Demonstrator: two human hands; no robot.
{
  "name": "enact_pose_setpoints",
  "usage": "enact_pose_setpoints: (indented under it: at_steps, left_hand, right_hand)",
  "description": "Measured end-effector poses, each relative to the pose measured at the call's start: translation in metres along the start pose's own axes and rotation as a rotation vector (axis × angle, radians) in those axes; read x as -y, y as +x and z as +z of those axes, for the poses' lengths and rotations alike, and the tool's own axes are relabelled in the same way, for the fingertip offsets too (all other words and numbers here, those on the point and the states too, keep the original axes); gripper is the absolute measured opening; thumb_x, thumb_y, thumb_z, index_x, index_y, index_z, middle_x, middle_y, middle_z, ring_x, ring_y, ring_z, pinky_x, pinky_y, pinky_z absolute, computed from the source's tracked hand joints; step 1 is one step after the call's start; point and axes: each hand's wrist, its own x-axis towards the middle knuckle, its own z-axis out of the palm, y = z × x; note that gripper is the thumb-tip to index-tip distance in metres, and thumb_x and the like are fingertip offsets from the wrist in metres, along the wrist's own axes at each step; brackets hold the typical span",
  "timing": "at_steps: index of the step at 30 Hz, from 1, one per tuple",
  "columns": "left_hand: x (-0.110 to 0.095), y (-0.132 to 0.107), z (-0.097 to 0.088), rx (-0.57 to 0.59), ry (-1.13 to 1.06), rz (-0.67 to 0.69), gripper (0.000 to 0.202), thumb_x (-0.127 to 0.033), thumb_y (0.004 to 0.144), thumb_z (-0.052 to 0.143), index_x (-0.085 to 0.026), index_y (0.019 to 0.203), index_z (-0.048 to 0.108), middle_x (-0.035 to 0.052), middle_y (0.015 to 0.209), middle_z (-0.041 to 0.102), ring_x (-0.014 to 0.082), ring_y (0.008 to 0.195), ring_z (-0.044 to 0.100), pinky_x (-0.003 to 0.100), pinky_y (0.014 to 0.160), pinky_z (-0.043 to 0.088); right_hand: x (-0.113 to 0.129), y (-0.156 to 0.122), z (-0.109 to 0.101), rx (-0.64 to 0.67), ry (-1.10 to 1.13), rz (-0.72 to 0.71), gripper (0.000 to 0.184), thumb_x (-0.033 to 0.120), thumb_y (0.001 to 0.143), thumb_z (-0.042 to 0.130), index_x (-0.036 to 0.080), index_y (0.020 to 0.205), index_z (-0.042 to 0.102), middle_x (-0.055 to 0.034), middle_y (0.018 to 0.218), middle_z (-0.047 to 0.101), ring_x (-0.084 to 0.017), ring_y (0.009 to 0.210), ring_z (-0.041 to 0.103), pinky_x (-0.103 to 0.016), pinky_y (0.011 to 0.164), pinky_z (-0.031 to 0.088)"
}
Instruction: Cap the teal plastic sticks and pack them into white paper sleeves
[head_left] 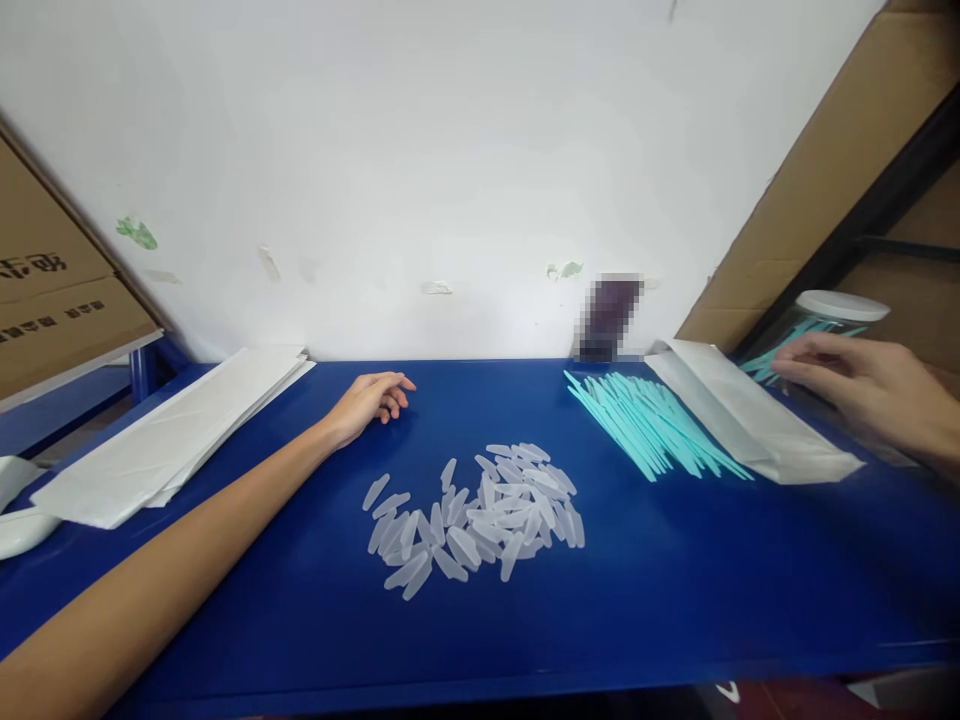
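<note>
Your left hand (373, 408) is empty, its fingers loosely curled and half spread over the blue surface (300, 620), behind and to the left of the frosted pieces (510, 505); whether it rests there or hovers, you cannot tell. Your right hand (855, 375) is at the far right, its thumb and fingers brought close together in front of the lidded jar (814, 322). Turquoise sticks show in the jar and right by those fingertips, but you cannot tell whether your fingers grip any of them. More turquoise sticks lie in a loose, slanting pile (652, 420), right of and behind the pieces, which spread across the middle. Between that pile and your right hand lies a white bag (750, 415). To your left, flat white sheets (180, 430) lie stacked at a slant, beyond your left forearm, with a printed carton (60, 290) farther left.
</note>
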Motion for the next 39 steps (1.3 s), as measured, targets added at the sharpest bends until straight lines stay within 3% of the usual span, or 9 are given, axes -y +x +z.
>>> enact_pose_setpoints:
  at_steps: [5, 8, 15, 21, 27, 31, 35, 39]
  left_hand:
    - [0.005, -0.003, -0.003, -0.018, -0.073, 0.063, 0.033, -0.044, 0.083, 0.065, -0.012, 0.089, 0.069, 0.0022, 0.068, 0.061, 0.0100, 0.051, 0.054, 0.020, 0.043, 0.037]
    - [0.009, -0.004, -0.005, -0.023, -0.098, 0.087, 0.031, -0.043, 0.082, 0.065, -0.013, 0.088, 0.069, 0.0015, 0.067, 0.060, 0.0102, 0.051, 0.054, 0.020, 0.044, 0.038]
    - [0.012, -0.003, -0.006, 0.002, -0.105, 0.094, 0.032, -0.043, 0.079, 0.068, -0.013, 0.087, 0.070, 0.0018, 0.068, 0.061, 0.0104, 0.053, 0.056, 0.020, 0.045, 0.039]
    - [0.012, -0.003, -0.006, 0.012, -0.089, 0.104, 0.035, -0.046, 0.078, 0.068, -0.012, 0.087, 0.070, 0.0025, 0.067, 0.062, 0.0106, 0.053, 0.056, 0.021, 0.047, 0.041]
    - [0.012, -0.005, -0.002, -0.010, -0.085, 0.129, 0.035, -0.046, 0.077, 0.068, -0.013, 0.086, 0.070, 0.0024, 0.068, 0.061, 0.0117, 0.054, 0.057, 0.022, 0.049, 0.043]
    - [0.013, -0.008, -0.005, -0.180, -0.050, 0.251, 0.035, -0.047, 0.080, 0.061, -0.014, 0.086, 0.068, 0.0013, 0.068, 0.058, 0.0129, 0.056, 0.055, 0.024, 0.049, 0.040]
    - [0.014, -0.017, -0.015, -0.320, 0.285, 0.420, 0.033, -0.043, 0.089, 0.053, -0.015, 0.086, 0.070, 0.0015, 0.069, 0.059, 0.0141, 0.059, 0.053, 0.027, 0.055, 0.040]
    - [0.014, -0.027, -0.018, -0.280, 0.689, 0.604, 0.028, -0.035, 0.095, 0.049, -0.018, 0.090, 0.070, 0.0050, 0.085, 0.065, 0.0184, 0.077, 0.058, 0.031, 0.073, 0.045]
  right_hand:
    - [0.063, 0.004, 0.046, 0.335, -0.056, -0.119, 0.063, 0.068, 0.096, 0.026, 0.021, 0.107, 0.067, -0.0159, 0.110, 0.069, -0.032, 0.091, 0.067, -0.044, 0.074, 0.048]
    - [0.089, 0.009, 0.066, 0.415, -0.173, -0.124, 0.065, 0.072, 0.094, 0.028, 0.018, 0.103, 0.064, -0.0172, 0.106, 0.069, -0.034, 0.089, 0.067, -0.046, 0.074, 0.048]
    - [0.106, 0.013, 0.082, 0.474, -0.326, -0.036, 0.052, 0.056, 0.098, 0.035, 0.013, 0.097, 0.064, -0.0231, 0.100, 0.069, -0.039, 0.094, 0.069, -0.047, 0.075, 0.049]
    - [0.117, 0.017, 0.082, 0.531, -0.309, -0.024, 0.043, 0.048, 0.100, 0.035, 0.015, 0.094, 0.063, -0.0205, 0.101, 0.069, -0.036, 0.092, 0.069, -0.042, 0.072, 0.048]
    - [0.144, 0.033, 0.092, 0.459, -0.161, -0.130, 0.038, 0.047, 0.099, 0.038, 0.018, 0.096, 0.063, -0.0172, 0.108, 0.068, -0.033, 0.096, 0.067, -0.041, 0.073, 0.047]
    - [0.175, 0.054, 0.118, 0.359, 0.081, -0.311, 0.037, 0.046, 0.098, 0.044, 0.018, 0.111, 0.065, -0.0140, 0.113, 0.067, -0.030, 0.104, 0.064, -0.040, 0.084, 0.048]
    - [0.211, 0.077, 0.142, 0.300, 0.341, -0.497, 0.039, 0.048, 0.096, 0.050, 0.019, 0.115, 0.067, -0.0117, 0.112, 0.065, -0.028, 0.108, 0.060, -0.040, 0.091, 0.047]
    - [0.236, 0.089, 0.154, 0.305, 0.491, -0.577, 0.041, 0.054, 0.093, 0.054, 0.022, 0.112, 0.070, -0.0101, 0.107, 0.064, -0.027, 0.102, 0.059, -0.042, 0.088, 0.048]
